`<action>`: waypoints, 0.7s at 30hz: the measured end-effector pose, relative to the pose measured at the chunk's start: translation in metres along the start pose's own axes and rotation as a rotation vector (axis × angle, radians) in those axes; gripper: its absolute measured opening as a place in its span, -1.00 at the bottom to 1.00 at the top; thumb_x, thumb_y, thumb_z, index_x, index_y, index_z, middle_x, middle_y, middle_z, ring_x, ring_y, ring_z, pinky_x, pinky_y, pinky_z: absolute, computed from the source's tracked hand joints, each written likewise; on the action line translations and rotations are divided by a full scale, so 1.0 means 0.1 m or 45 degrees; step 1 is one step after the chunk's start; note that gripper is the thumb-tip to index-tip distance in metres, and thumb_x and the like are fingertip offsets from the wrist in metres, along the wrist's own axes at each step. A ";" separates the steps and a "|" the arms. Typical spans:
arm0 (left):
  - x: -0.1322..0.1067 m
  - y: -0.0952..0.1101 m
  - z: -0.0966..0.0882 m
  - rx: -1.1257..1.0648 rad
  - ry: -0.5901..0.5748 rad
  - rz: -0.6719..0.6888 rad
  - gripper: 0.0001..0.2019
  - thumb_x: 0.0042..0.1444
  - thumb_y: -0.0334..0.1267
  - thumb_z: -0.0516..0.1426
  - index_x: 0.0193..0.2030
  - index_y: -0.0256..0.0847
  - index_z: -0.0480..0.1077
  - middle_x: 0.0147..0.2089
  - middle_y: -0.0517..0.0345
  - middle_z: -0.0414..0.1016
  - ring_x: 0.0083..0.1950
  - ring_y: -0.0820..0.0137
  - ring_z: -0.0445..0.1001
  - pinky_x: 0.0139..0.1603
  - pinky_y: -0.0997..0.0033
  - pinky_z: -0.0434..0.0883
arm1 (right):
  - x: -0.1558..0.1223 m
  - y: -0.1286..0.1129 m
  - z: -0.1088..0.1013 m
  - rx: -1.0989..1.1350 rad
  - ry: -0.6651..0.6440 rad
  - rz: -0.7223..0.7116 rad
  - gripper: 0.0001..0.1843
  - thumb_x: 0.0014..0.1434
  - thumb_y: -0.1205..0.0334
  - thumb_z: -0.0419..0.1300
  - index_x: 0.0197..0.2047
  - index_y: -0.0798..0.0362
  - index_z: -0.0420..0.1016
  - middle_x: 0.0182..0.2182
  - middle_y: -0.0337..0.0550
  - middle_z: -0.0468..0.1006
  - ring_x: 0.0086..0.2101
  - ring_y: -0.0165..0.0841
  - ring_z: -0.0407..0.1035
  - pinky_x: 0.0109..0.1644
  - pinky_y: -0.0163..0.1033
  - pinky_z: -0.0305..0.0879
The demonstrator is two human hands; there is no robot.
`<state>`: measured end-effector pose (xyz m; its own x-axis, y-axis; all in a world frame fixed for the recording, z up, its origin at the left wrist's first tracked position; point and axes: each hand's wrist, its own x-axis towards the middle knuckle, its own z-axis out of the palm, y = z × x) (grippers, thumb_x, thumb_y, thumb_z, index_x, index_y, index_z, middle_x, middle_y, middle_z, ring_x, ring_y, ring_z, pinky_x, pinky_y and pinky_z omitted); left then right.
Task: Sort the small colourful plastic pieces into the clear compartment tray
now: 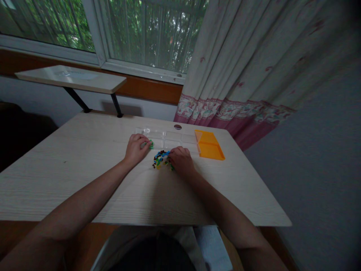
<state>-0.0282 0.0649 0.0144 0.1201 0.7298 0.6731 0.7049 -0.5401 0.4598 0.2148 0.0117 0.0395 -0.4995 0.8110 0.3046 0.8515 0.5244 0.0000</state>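
A loose heap of small plastic pieces (159, 156) in blue, green, yellow, dark brown and red lies on the table. My right hand (182, 161) rests at the right side of this heap, fingers bent down among the pieces. Its fingertips are closed, and what they pinch is hidden. My left hand (136, 149) is at the left end of a clear plastic tray with compartments (172, 136). Its fingers are curled together on small green pieces (151, 143), which show at the fingertips.
An orange plastic case (211, 146) stands open at the tray's right end. Behind the tray is a dark round spot (177, 127) on the pale wooden table (113, 192). A raised shelf (84, 79) on black legs is at the back left. A curtain (214, 86) hangs behind the table.
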 end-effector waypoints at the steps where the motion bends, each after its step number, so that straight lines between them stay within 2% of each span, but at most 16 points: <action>1: 0.00 -0.01 0.01 0.002 -0.009 0.002 -0.80 0.21 -0.12 0.15 -0.29 -0.16 0.54 -0.20 0.06 0.49 -0.06 0.23 0.37 0.05 0.10 0.31 | 0.00 0.00 0.00 -0.008 -0.001 -0.001 -0.87 0.25 0.27 0.19 -0.17 0.01 0.57 -0.12 -0.05 0.54 -0.04 -0.20 0.24 -0.02 -0.09 0.06; 7: 0.00 -0.02 0.01 0.017 -0.027 0.007 -0.78 0.22 -0.13 0.13 -0.30 -0.16 0.57 -0.20 0.05 0.49 -0.05 0.22 0.36 0.05 0.11 0.32 | 0.01 -0.01 0.00 0.020 0.016 0.022 -0.88 0.25 0.30 0.18 -0.20 0.04 0.56 -0.16 -0.05 0.54 -0.07 -0.20 0.26 -0.03 -0.10 0.08; 21: 0.00 -0.05 0.03 0.037 -0.011 -0.018 -0.74 0.24 -0.13 0.10 -0.27 -0.16 0.59 -0.18 0.03 0.50 -0.08 0.22 0.37 0.04 0.07 0.34 | -0.01 0.04 0.12 0.371 0.168 0.105 -0.88 0.24 0.22 0.21 -0.25 0.01 0.60 -0.19 -0.13 0.59 -0.08 -0.24 0.31 0.00 -0.12 0.11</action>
<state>-0.0298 0.0684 0.0105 0.1159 0.7409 0.6616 0.7264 -0.5175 0.4522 0.2164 0.0162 0.0274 -0.3891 0.8233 0.4131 0.7972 0.5257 -0.2967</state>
